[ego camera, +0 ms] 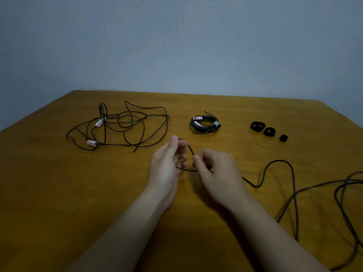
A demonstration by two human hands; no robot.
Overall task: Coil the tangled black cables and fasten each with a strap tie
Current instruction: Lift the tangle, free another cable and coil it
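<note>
Nearest us, at the lower right of the frame, the slack of a loose cable (279, 160) lies in wide open loops on the brown tabletop (59, 193) and runs off the right edge. From there we follow it leftward, over a hump-shaped bend, to the two hands at the centre of the frame. The right hand (218, 173) has its grip closed on this loose cable: thumb and forefinger pinch it, with the other fingers curled beneath. The left hand (167, 167) stands just beside it, palm turned toward the right hand and thumb upright. Its grip is likewise closed on the loose cable. A small first loop arches from the left thumb tip down to the right hand's pinch and returns along a lower strand between the two hands. We cannot tell where the cable's end lies, since the fingers hide it.

Farther back, at the left of the frame, a tangled cable (125, 126) sprawls on the tabletop, carrying red-and-white labels (91, 142). At the centre, beyond the hands, a coiled cable (204, 125) lies flat, bound by a pale tie (215, 123) and bearing similar labels. To its right, well apart from it, three black strap ties (269, 131) sit in a row, rolled into rings, largest on the left and smallest on the right. Behind the tabletop rises a plain grey-blue wall (176, 46).
</note>
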